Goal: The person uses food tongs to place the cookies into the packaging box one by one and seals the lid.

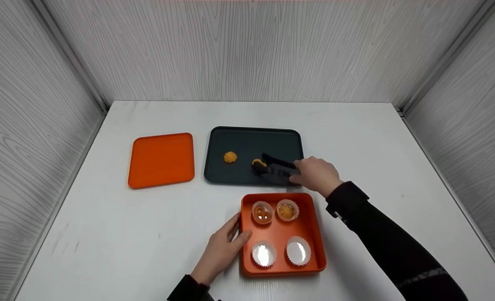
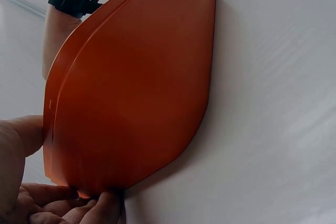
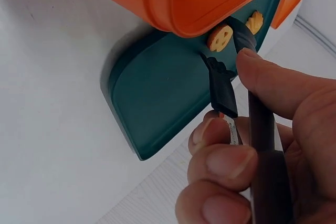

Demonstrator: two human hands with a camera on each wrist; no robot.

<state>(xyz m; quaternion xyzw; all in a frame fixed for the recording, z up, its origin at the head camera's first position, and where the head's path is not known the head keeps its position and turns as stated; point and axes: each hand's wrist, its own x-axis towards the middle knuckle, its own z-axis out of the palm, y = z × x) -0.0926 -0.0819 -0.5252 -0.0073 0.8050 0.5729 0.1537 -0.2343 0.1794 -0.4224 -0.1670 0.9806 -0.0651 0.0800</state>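
Note:
My right hand (image 1: 317,175) holds black tongs (image 1: 277,169) over the dark green tray (image 1: 251,136). The tongs' tips are apart beside a round cookie with dark spots (image 3: 219,38), partly hidden by them in the head view. A yellow swirl cookie (image 1: 230,157) lies left of it on the tray. With its thumb over the rim and fingers along the outer wall, my left hand (image 1: 222,246) grips the orange box (image 1: 279,234). Inside are a paper cup with a brown glossy treat (image 1: 262,214), one with a yellow swirl cookie (image 1: 287,211) and two white-bottomed paper cups (image 1: 298,251).
A flat orange tray (image 1: 162,161) lies to the left of the green tray on the white table (image 1: 126,234). Grey wood-grain panels (image 1: 247,50) stand at the back and both sides. The box sits close in front of the green tray.

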